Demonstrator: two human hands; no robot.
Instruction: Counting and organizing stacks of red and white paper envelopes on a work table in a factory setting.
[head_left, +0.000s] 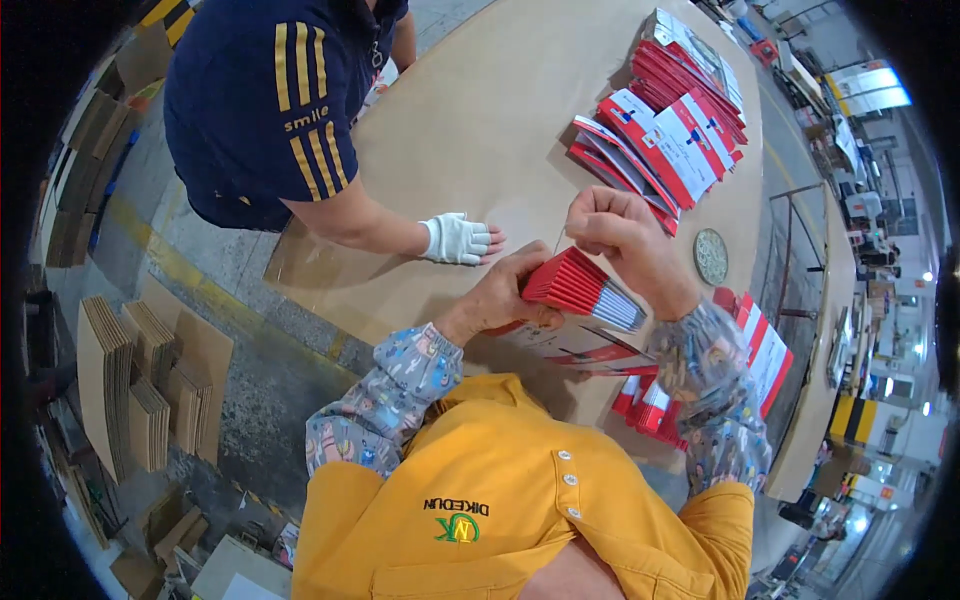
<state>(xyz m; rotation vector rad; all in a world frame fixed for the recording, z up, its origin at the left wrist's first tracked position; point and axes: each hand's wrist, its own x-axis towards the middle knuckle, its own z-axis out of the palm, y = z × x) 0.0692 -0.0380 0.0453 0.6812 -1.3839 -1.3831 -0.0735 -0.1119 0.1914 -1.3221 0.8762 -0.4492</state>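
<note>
Tan tabletop (pixel 450 120), red-and-white cartons (pixel 670 140) piled at its far right. My left hand (pixel 500 292) is clamped on a red carton bundle (pixel 575 282), held above the table. Right hand (pixel 628 238) curled into a fist just beside it; can't tell if it's pinching anything. Co-worker's gloved hand (pixel 458 240) near my left.

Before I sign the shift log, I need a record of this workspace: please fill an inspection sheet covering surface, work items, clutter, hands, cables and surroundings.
Surface: brown table, bearing red-and-white pieces.
Work items: stack of red-and-white folded card, held above the table.
Clutter: red-and-white piles toward the far right; round speckled object nearer.
Hands: left hand grips the stack; right hand closed beside it, contents unclear.
Cables: nothing seen.
Surroundings: co-worker's gloved hand on the table; cardboard sheets stacked at left.
</note>
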